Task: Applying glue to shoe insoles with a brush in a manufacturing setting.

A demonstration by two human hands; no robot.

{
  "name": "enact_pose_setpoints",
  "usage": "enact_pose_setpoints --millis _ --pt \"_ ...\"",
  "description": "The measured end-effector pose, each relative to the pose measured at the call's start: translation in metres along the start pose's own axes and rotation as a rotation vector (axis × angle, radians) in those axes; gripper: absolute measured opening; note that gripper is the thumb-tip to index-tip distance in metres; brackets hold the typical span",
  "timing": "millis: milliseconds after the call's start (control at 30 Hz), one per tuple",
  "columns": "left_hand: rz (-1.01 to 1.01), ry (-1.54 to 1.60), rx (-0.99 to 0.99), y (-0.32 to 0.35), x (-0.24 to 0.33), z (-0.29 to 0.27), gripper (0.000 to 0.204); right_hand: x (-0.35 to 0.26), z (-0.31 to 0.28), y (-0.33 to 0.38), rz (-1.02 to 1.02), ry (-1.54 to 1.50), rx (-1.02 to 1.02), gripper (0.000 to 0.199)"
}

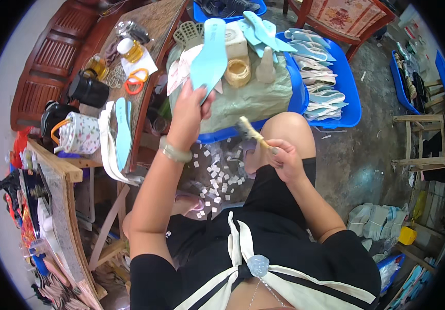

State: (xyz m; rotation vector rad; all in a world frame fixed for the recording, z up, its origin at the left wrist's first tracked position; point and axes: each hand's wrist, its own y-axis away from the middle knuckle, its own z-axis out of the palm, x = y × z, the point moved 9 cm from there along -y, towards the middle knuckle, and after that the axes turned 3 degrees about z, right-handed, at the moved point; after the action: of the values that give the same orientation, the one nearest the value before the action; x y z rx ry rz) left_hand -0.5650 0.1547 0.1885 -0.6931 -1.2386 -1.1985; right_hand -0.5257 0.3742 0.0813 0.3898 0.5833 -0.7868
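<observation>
Blue insole [209, 59]: probably light, bendy; edge-hold suits
Left hand [190, 105]: I pinch its lower end
Right hand [283, 158]: curled round my brush [257, 136]

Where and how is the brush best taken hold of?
Probably by pinching its slim, pale handle, coming from the lower right, as the right hand does; the brush slants, its dark bristles toward the upper left.

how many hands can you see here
2: the left hand, left of centre, holding a blue insole; the right hand, near the knee, holding a brush.
</observation>
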Motion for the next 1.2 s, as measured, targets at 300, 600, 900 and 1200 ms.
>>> enact_pose_setpoints --millis 300,600,900,1200 --pt "-0.154 0.382 -0.080 -0.177 -0.013 0.131 0.020 -0.107 -0.036 0.033 -0.412 0.069 0.124 0.027" --pt "-0.267 0.474 0.038 -0.228 -0.065 0.176 0.034 -0.146 -0.048 0.047 -0.528 0.126 0.111 0.028" --pt "0.061 0.159 -0.214 -0.114 0.010 0.145 0.048 -0.137 -0.041 0.028 -0.505 0.108 0.080 0.029" --pt "0.505 -1.683 0.591 0.044 0.022 -0.180 0.062 -0.091 0.004 -0.006 -0.340 0.092 0.029 0.032"
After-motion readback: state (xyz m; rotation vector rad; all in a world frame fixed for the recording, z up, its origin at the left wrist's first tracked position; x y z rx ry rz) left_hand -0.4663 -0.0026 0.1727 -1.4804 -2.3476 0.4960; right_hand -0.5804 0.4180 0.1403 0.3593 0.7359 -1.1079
